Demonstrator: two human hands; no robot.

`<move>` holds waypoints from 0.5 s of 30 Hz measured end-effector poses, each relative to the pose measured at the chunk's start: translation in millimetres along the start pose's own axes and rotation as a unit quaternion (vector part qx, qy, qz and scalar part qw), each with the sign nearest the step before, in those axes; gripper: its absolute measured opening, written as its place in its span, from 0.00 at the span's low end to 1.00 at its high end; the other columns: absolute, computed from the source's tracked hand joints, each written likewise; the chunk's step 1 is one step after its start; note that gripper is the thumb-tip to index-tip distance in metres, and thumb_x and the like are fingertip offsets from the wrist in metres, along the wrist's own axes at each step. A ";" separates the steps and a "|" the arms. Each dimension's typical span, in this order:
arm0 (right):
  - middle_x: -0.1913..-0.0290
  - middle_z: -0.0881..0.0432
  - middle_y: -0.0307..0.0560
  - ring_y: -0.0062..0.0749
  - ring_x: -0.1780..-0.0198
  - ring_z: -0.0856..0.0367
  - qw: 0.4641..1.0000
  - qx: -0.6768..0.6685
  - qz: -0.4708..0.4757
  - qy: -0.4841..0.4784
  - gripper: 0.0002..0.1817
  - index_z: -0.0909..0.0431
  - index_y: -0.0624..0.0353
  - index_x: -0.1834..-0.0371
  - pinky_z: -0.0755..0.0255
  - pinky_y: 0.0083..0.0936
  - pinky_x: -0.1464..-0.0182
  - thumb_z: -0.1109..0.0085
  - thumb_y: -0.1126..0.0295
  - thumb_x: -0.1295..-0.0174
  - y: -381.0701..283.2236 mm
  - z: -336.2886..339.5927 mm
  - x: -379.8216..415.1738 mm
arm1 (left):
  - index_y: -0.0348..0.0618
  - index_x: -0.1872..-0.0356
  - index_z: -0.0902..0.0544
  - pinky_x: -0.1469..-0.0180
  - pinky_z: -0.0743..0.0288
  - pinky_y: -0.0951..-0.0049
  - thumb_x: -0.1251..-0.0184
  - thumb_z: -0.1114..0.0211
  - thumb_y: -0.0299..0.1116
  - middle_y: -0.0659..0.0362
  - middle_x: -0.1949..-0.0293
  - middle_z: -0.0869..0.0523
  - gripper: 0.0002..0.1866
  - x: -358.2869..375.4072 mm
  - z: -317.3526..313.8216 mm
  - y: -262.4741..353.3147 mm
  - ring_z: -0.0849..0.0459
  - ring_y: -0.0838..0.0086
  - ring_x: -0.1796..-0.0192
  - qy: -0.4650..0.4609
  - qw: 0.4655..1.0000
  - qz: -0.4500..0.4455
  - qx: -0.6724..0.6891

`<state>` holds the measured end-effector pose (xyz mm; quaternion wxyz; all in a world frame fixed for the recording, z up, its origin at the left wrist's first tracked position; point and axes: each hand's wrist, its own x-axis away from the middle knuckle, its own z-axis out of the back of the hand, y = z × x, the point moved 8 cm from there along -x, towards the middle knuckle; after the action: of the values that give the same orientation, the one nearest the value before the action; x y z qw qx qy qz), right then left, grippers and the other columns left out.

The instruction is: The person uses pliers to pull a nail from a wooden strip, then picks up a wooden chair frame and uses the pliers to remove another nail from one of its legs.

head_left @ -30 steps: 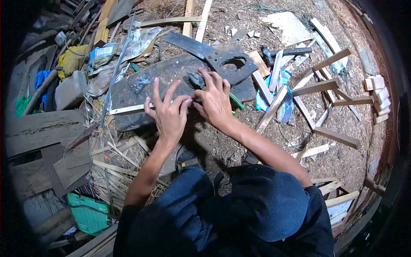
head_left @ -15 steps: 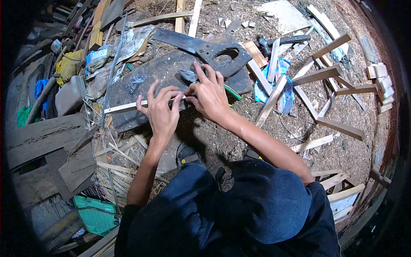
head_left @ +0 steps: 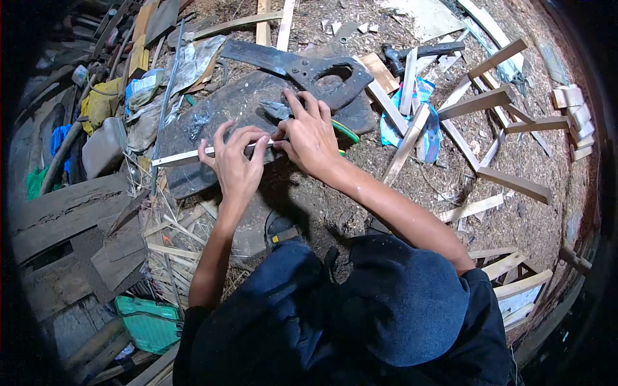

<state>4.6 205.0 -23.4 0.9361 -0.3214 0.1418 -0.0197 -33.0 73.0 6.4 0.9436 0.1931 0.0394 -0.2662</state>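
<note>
Strip pinched at mid-slab, slip risk at the right-hand end

Left hand (head_left: 235, 167): thumb and forefinger pinching the pale wooden strip (head_left: 175, 158), other fingers curled above it. Strip runs out to 9 o'clock over the near side of the dark slab (head_left: 238, 100); its far end has no hand on it. Right hand (head_left: 310, 138): thumb and forefinger drawn together at the strip's 3 o'clock end, other fingers raised. Can't tell whether they grip the strip or something small at its tip; the fingers hide it.

Pliers (head_left: 277, 109) lie on the slab at 12 o'clock, partly behind the right hand. Saw (head_left: 322, 80) at 1, hammer (head_left: 444, 48) on the ground at 2.

Failure modes: strip could roll or swing about the left pinch, since the 9 o'clock end is unheld. Anything small at the tip could drop into the debris. Right knuckles could knock the pliers or catch the saw, both crowding that side.
</note>
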 end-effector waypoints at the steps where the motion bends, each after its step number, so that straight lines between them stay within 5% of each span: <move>1: 0.26 0.32 0.63 0.59 0.26 0.38 1.000 0.003 -0.001 -0.004 0.11 0.09 0.49 0.66 0.44 0.49 0.29 0.22 0.64 0.55 0.3 -0.1 -0.2 | 0.53 0.62 0.10 0.26 0.66 0.43 0.32 0.31 0.40 0.71 0.54 0.11 0.07 -0.5 -0.7 0.2 0.30 0.64 0.29 -0.002 1.000 0.000 0.000; 15: 0.26 0.32 0.60 0.57 0.26 0.38 1.000 0.027 -0.007 -0.002 0.10 0.09 0.48 0.67 0.44 0.48 0.29 0.22 0.64 0.54 1.2 -3.1 -0.3 | 0.54 0.61 0.10 0.26 0.66 0.42 0.33 0.32 0.41 0.69 0.54 0.11 0.07 -2.3 -2.1 4.4 0.28 0.64 0.31 -0.017 1.000 -0.019 -0.017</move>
<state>3.4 204.1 -26.4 0.9447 -0.2968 0.1365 -0.0296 -32.7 78.4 6.4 0.9421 0.1712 0.0316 -0.2867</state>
